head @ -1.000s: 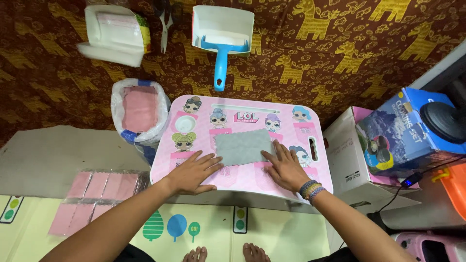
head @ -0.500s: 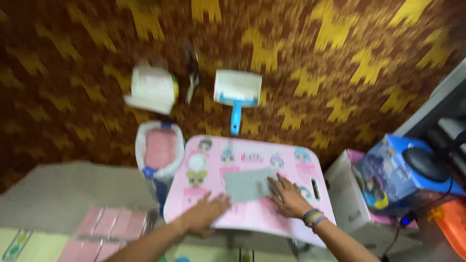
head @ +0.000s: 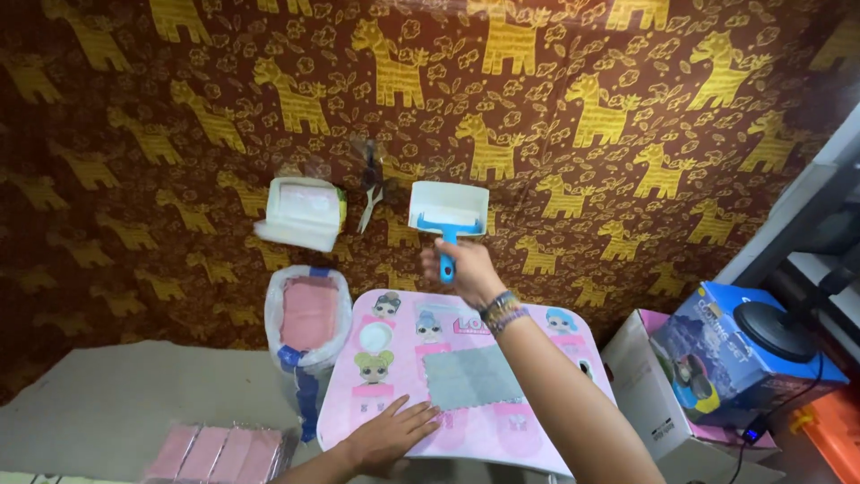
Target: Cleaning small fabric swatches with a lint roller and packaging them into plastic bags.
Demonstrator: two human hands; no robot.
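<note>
My right hand is stretched forward past the small pink table and closed around the blue handle of a white and blue roller tool lying on the brown and gold patterned carpet. My left hand rests flat with spread fingers on the near left part of the pink table. A grey rectangular cloth lies on the table between the two arms, touched by neither hand. Beaded bracelets circle my right wrist.
A white plastic container and scissors lie left of the roller. A clear bag of pink cloths stands beside the table; a wrapped pink stack lies at the lower left. Cardboard boxes sit at right.
My right hand left the grey cloth, reached forward and took hold of the roller's blue handle. The left hand stayed on the table. The view tilted up toward the carpet.
</note>
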